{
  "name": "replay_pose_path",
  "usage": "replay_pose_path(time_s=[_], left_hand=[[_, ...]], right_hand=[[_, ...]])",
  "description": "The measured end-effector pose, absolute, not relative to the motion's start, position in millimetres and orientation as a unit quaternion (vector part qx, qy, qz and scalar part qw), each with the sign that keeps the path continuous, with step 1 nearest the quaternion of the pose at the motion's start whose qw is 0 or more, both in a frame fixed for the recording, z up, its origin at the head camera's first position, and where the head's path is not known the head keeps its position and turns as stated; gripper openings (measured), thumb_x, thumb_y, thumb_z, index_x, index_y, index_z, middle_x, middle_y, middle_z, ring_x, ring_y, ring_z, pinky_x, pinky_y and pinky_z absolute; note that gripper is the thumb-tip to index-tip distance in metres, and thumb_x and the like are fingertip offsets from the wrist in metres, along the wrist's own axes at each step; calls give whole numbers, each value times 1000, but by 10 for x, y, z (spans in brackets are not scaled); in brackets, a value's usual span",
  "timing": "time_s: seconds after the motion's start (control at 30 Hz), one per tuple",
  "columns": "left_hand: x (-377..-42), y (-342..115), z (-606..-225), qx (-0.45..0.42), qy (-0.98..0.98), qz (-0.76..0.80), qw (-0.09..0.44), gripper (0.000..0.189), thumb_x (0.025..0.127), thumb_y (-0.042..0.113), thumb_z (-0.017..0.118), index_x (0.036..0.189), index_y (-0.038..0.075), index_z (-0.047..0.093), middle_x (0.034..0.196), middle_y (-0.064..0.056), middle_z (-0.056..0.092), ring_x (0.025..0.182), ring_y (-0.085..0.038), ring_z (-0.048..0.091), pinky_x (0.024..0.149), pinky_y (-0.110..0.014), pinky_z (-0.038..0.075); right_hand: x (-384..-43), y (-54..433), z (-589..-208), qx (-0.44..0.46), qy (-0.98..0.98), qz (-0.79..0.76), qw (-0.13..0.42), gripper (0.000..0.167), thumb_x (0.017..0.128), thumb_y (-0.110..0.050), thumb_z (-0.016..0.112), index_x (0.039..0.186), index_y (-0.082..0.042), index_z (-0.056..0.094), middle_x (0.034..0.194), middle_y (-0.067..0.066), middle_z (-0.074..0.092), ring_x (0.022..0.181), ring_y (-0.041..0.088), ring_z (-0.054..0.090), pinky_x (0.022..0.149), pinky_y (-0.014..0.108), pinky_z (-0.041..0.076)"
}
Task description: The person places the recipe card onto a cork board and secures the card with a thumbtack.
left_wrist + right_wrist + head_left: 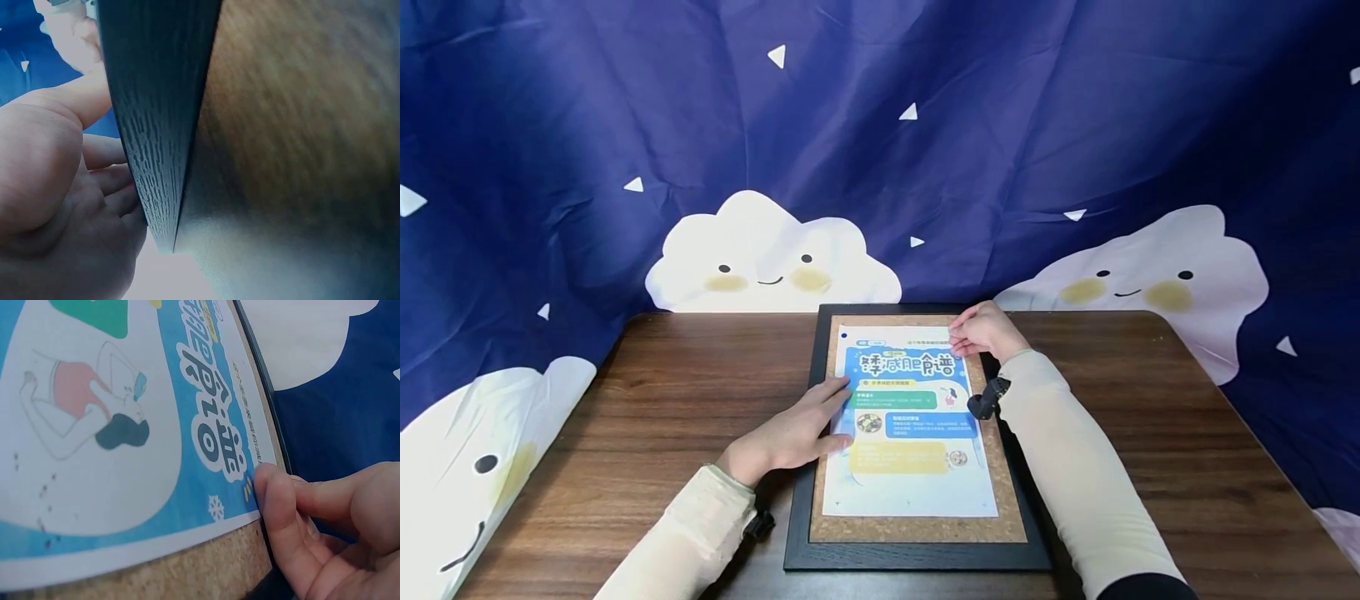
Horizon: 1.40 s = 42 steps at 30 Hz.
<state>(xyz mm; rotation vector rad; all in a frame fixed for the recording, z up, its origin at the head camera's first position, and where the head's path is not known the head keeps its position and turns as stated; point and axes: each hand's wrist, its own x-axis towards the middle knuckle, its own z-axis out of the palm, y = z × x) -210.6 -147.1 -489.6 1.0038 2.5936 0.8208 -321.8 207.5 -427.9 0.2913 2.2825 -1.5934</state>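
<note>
A black-framed cork board [917, 557] lies on the wooden table [685, 383] with a colourful printed poster [910, 487] on it. My left hand [808, 425] rests flat on the poster's left edge, fingers straight. In the left wrist view the left hand [56, 206] sits beside the frame's black edge [159, 112]. My right hand [973, 333] is at the poster's far right corner with its fingers bunched. The right wrist view shows the right hand's thumb [275, 500] touching the poster [125, 425] at its edge, over bare cork [187, 569].
A dark blue curtain [880, 150] printed with white clouds hangs behind and around the table. The table top stretches bare wood to the left [700, 392] and right [1150, 417] of the board. Wrist cameras sit on both cream sleeves.
</note>
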Motion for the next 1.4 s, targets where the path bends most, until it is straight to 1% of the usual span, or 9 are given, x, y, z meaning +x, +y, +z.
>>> replay_pose_path(time_s=[0.23,0.3,0.53,0.7,0.77,0.97,1.17,1.3,1.4], left_hand=[[-2109,-1482,-4914,350,889,274,108,86,109,55,59,169,0,32,181,-18,19,166,-44,19,128,-62,32],[-2089,-1472,-4875,348,884,288,118,85,109,54,59,169,-1,31,181,-18,17,167,-44,17,128,-64,30],[-2144,-1513,-4991,353,890,273,99,86,108,55,61,169,1,32,181,-16,19,167,-43,19,128,-63,31],[-2148,-1508,-4963,349,890,272,106,86,109,55,59,169,0,32,181,-17,18,167,-43,18,128,-64,30],[-2150,-1511,-4965,349,891,272,105,88,108,60,57,169,0,33,181,-16,19,167,-42,18,128,-63,31],[-2138,-1500,-4940,336,895,268,121,90,107,60,59,169,1,32,182,-13,16,169,-36,14,131,-58,29],[-2191,-1514,-5072,349,894,262,104,87,108,56,60,170,2,31,182,-13,16,169,-39,16,129,-61,31],[-2150,-1489,-5001,350,892,266,102,87,108,56,60,168,0,33,181,-17,19,167,-42,18,128,-61,31],[-2059,-1438,-4803,345,890,276,116,84,109,48,63,166,-5,34,179,-22,20,166,-46,19,128,-63,31]], right_hand=[[-3236,2059,-4282,108,801,-563,172,26,102,11,61,127,18,62,75,9,72,62,13,72,65,26,64],[-3236,2056,-4277,110,801,-562,172,26,102,10,61,127,18,62,75,9,71,62,13,72,65,26,64],[-3238,2057,-4249,111,803,-557,181,27,101,11,62,128,18,64,76,10,72,64,14,73,67,27,64],[-3234,2039,-4245,122,799,-561,179,29,102,10,63,130,17,64,77,10,72,63,14,73,67,26,65],[-3226,2025,-4240,124,800,-560,177,30,102,10,63,131,17,64,82,13,73,64,14,73,68,27,65],[-3205,2002,-4239,123,805,-555,170,29,102,11,62,130,18,64,96,18,74,64,13,73,69,26,65],[-3215,2005,-4241,130,807,-551,169,28,102,12,59,129,18,64,88,15,73,63,13,72,67,26,65],[-3225,2009,-4233,133,808,-548,172,26,101,12,59,126,18,64,81,13,72,62,13,72,67,27,65],[-3232,2007,-4227,134,809,-545,174,24,101,13,60,124,18,63,76,11,69,61,14,71,67,27,65]])
